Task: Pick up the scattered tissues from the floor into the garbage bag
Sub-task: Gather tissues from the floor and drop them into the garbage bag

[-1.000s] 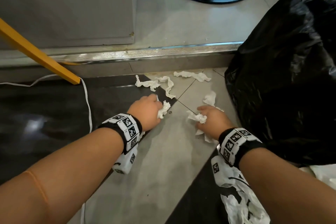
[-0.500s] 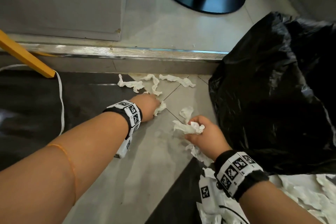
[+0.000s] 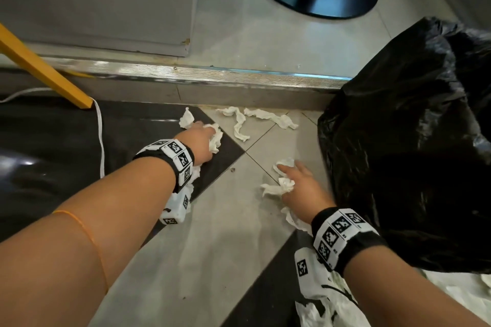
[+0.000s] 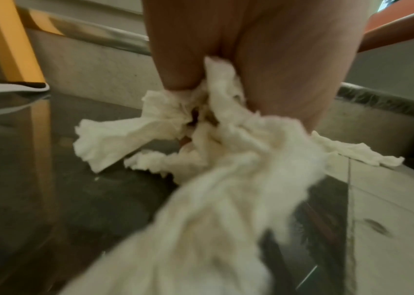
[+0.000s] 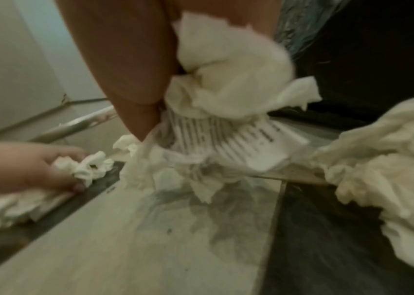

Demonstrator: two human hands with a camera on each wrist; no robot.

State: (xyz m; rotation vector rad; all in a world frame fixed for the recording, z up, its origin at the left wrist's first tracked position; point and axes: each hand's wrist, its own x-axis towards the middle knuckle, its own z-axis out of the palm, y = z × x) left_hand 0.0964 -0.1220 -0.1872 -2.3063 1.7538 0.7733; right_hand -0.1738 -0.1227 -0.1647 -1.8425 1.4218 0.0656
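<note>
My left hand (image 3: 199, 141) is curled around a wad of tissues (image 3: 215, 138) down on the dark tile; in the left wrist view the fingers are buried in the paper, so I can't count the pieces, and the near part is blurred. One crumpled tissue (image 3: 186, 118) sticks out just beyond that hand, touching it or nearly, can't tell which. My right hand (image 3: 301, 188) grips another bunch (image 3: 279, 186) against the palm, forefinger out on a loose tissue (image 3: 284, 162) on the light tile. The right wrist view is motion-blurred; there's a printed paper slip (image 5: 228, 137) in that bunch, text unreadable. Two twisted tissue strips (image 3: 261, 119) lie free by the step (image 3: 202, 73), well ahead of both hands. Garbage bag (image 3: 414, 146) sits just right of my right hand, cut off by the frame edge; its opening isn't visible. More white paper (image 3: 297, 220) is partly hidden under my right wrist.
</note>
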